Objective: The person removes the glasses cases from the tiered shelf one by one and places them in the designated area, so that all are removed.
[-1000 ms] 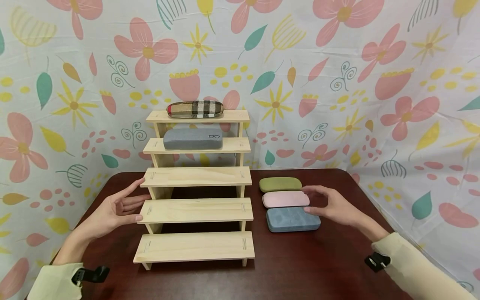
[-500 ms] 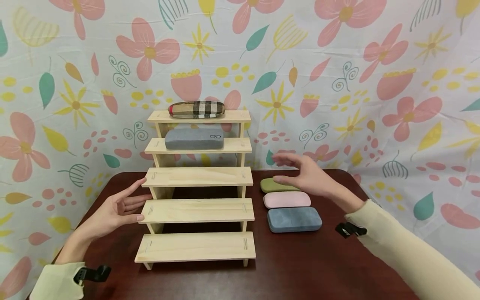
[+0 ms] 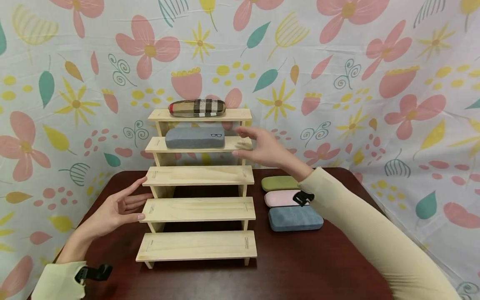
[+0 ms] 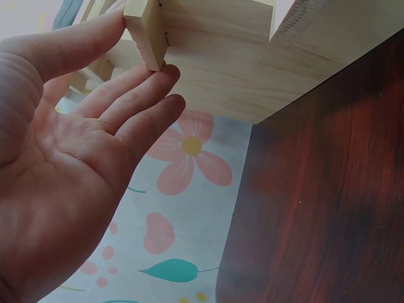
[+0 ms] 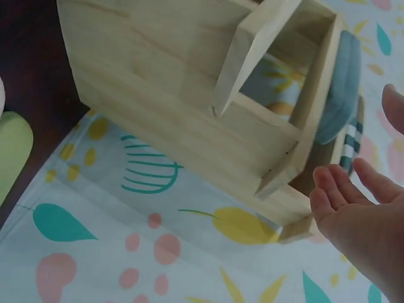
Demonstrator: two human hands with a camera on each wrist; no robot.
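Note:
A pale wooden stand with several stepped shelves (image 3: pixel 198 210) rises from the table. My left hand (image 3: pixel 110 212) touches the left ends of its middle shelves, thumb low and fingers fairly straight. In the left wrist view, a board end (image 4: pixel 146 38) meets the thumb and fingertips. My right hand (image 3: pixel 264 146) hovers by the right end of the second shelf from the top, fingers spread and holding nothing. Just left of it sits a grey glasses case (image 3: pixel 195 138) with a small glasses print. A plaid glasses case (image 3: pixel 196 108) lies on the top shelf.
Right of the stand, three glasses cases lie in a column on the dark red table (image 3: pixel 300 266): green (image 3: pixel 279 183), pink (image 3: pixel 279 198) and blue (image 3: pixel 295 218). The right forearm passes over part of them. Flower-patterned cloth (image 3: pixel 300 62) hangs behind.
My right hand has left the cases on the table, moving up and left to the second shelf's right end. My left hand stays at the stand's left side.

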